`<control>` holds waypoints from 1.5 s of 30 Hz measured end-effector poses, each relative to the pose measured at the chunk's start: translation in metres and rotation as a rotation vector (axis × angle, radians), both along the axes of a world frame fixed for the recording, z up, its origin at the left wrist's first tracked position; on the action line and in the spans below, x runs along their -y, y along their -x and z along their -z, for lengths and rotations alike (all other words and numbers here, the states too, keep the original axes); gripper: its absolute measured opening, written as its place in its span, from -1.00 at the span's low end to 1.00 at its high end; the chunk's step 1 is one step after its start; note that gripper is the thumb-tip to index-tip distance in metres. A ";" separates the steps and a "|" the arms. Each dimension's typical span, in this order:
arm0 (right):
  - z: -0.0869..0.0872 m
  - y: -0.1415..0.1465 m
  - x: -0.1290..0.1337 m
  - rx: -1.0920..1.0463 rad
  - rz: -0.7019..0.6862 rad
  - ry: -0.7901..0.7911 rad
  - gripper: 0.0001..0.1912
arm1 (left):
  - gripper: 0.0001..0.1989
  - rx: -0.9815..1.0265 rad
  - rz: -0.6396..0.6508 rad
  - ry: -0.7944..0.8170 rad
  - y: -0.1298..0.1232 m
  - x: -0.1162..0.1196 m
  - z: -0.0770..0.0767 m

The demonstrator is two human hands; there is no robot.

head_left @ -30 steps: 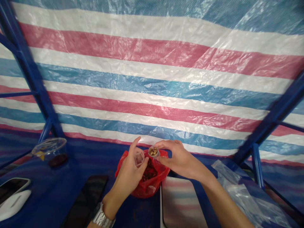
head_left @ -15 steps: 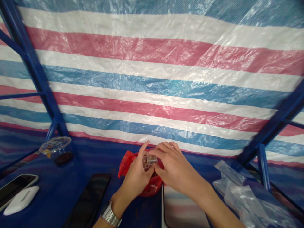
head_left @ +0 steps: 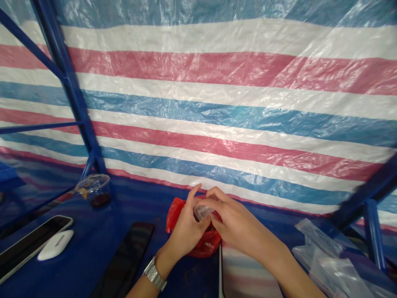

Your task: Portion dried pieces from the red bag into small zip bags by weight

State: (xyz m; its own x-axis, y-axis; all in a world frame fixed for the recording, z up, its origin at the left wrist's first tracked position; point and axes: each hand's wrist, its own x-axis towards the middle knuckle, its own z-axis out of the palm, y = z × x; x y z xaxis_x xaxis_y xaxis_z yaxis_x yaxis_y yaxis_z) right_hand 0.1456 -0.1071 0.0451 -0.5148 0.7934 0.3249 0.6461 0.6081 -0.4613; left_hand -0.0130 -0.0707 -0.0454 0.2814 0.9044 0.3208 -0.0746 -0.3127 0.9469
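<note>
At centre, over a crumpled red plastic bag (head_left: 206, 244): a small clear plastic cup (head_left: 203, 212) between both hands, tilted, with contents too blurred to tell. Left hand (head_left: 187, 231): holds the cup in a curved grip, thumb in front, forefinger raised behind. Right hand (head_left: 237, 219): bends from the other side, thumb and fingers curled narrowly at the cup's right edge; cannot tell from this view whether gripping or only touching. On the left wrist: a silver metal link-band watch (head_left: 154, 274).

Below and right of the red bag: a flat device with a glossy, reflective face and pale edge (head_left: 248, 273), partly under the right forearm in view. Left of the left forearm: a black glossy phone (head_left: 127, 256), lying flat. Farther left: a white rounded case (head_left: 56, 245) just beside a dark-screened phone with a pale rim (head_left: 34, 242). Behind these: a clear plastic tub (head_left: 97, 190) with dark red-brown content. At far right: crumpled clear plastic bags (head_left: 322, 256). Beneath all: a blue tabletop (head_left: 186, 275). Behind: a red, white and blue striped plastic sheet (head_left: 217, 70) and blue metal framing (head_left: 74, 97).
</note>
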 end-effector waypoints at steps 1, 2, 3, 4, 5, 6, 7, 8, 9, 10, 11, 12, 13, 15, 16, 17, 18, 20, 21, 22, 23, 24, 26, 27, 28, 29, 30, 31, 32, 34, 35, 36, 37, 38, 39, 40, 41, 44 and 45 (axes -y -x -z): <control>-0.001 0.000 0.001 -0.004 0.006 0.008 -0.39 | -0.13 0.004 0.001 0.007 0.000 0.000 -0.001; -0.001 0.001 0.002 -0.004 0.016 0.011 -0.40 | -0.12 0.012 0.007 0.015 -0.001 0.001 -0.001; -0.002 0.001 0.002 0.002 0.029 0.011 -0.41 | -0.11 0.025 0.014 0.022 -0.001 0.001 -0.001; -0.002 0.002 0.003 0.018 0.043 0.011 -0.43 | -0.10 0.040 0.023 0.027 -0.001 0.000 0.000; -0.003 0.002 0.003 0.038 0.056 0.011 -0.46 | -0.07 0.054 0.032 0.030 -0.001 0.000 0.001; -0.003 0.002 0.003 0.057 0.067 0.011 -0.49 | -0.04 0.061 0.040 0.035 -0.001 -0.001 0.002; -0.003 0.001 0.003 0.074 0.071 0.012 -0.52 | -0.02 0.054 0.047 0.044 0.000 -0.002 0.003; -0.003 0.000 0.002 0.087 0.071 0.016 -0.56 | 0.00 0.031 0.051 0.056 0.000 -0.003 0.004; -0.003 -0.001 0.001 0.093 0.067 0.021 -0.59 | -0.01 -0.001 0.055 0.067 0.001 -0.003 0.005; -0.003 -0.002 0.001 0.094 0.058 0.027 -0.62 | -0.05 -0.029 0.060 0.072 0.002 -0.004 0.005; -0.003 -0.004 0.000 0.091 0.048 0.032 -0.65 | -0.12 -0.046 0.063 0.068 0.002 -0.004 0.005; -0.003 -0.005 -0.001 0.087 0.042 0.036 -0.67 | -0.23 -0.054 0.067 0.054 0.002 -0.004 0.005; -0.003 -0.007 -0.001 0.084 0.040 0.038 -0.68 | -0.36 -0.056 0.073 0.034 0.002 -0.004 0.004; -0.005 -0.009 -0.001 0.076 0.042 0.040 -0.67 | -0.60 -0.063 0.094 0.003 0.001 -0.004 0.003; -0.006 -0.010 -0.001 0.071 0.040 0.044 -0.67 | -0.67 -0.070 0.103 0.001 0.000 -0.004 0.003; -0.007 -0.010 -0.001 0.062 0.032 0.054 -0.67 | -0.70 -0.075 0.109 0.004 -0.001 -0.004 0.004; -0.008 -0.011 0.000 0.048 0.016 0.069 -0.66 | -0.71 -0.072 0.110 0.010 -0.002 -0.003 0.004; -0.011 -0.011 0.001 0.007 -0.036 0.106 -0.61 | -0.69 -0.047 0.111 0.018 -0.003 -0.003 0.005; -0.012 -0.010 0.001 -0.014 -0.065 0.123 -0.59 | -0.67 -0.036 0.118 0.017 -0.003 -0.003 0.006; -0.012 -0.010 0.001 -0.032 -0.089 0.133 -0.57 | -0.65 -0.031 0.130 0.016 -0.003 -0.003 0.006; -0.013 -0.010 0.001 -0.041 -0.103 0.136 -0.56 | -0.63 -0.032 0.143 0.020 -0.003 -0.003 0.005; -0.013 -0.011 0.002 -0.043 -0.103 0.133 -0.58 | -0.62 -0.040 0.154 0.032 -0.002 -0.003 0.005; -0.012 -0.012 0.001 -0.027 -0.074 0.119 -0.64 | -0.63 -0.071 0.165 0.065 -0.001 -0.002 0.004; -0.012 -0.012 0.001 -0.009 -0.059 0.114 -0.67 | -0.64 -0.086 0.166 0.082 -0.001 -0.002 0.003; -0.012 -0.013 0.001 0.009 -0.050 0.111 -0.70 | -0.66 -0.095 0.166 0.093 -0.001 -0.001 0.002; -0.011 -0.014 0.001 0.023 -0.047 0.112 -0.72 | -0.67 -0.101 0.166 0.099 -0.001 -0.001 0.002; -0.011 -0.014 0.001 0.033 -0.051 0.117 -0.73 | -0.68 -0.105 0.162 0.097 -0.002 0.000 0.001; -0.012 -0.014 0.001 0.035 -0.057 0.125 -0.74 | -0.69 -0.108 0.155 0.091 -0.002 0.002 0.000; -0.012 -0.014 0.001 0.029 -0.060 0.132 -0.74 | -0.70 -0.115 0.149 0.084 -0.003 0.003 -0.001; -0.013 -0.014 0.000 0.002 -0.061 0.142 -0.72 | -0.73 -0.133 0.135 0.050 -0.004 0.004 -0.003; -0.013 -0.014 0.000 -0.009 -0.060 0.142 -0.69 | -0.74 -0.142 0.128 0.030 -0.004 0.004 -0.003; -0.013 -0.015 -0.001 -0.019 -0.057 0.137 -0.67 | -0.74 -0.151 0.123 0.013 -0.004 0.004 -0.004; -0.013 -0.015 -0.002 -0.024 -0.053 0.130 -0.66 | -0.73 -0.160 0.114 0.001 -0.003 0.003 -0.004; -0.014 -0.016 -0.004 -0.028 -0.042 0.118 -0.65 | -0.72 -0.171 0.100 -0.008 -0.002 0.002 -0.005; -0.014 -0.017 -0.006 -0.038 -0.019 0.099 -0.66 | -0.72 -0.189 0.077 -0.015 0.001 0.001 -0.006; -0.013 -0.019 -0.009 -0.058 0.021 0.067 -0.67 | -0.72 -0.211 0.043 -0.020 0.003 -0.001 -0.008; -0.012 -0.020 -0.011 -0.085 0.076 0.021 -0.69 | -0.73 -0.230 -0.005 -0.027 0.007 -0.003 -0.010; -0.005 -0.020 -0.019 -0.093 0.210 -0.110 -0.67 | -0.70 -0.267 -0.247 -0.034 0.020 -0.010 -0.018; 0.000 -0.020 -0.022 -0.046 0.208 -0.118 -0.65 | -0.69 -0.281 -0.358 -0.021 0.025 -0.012 -0.021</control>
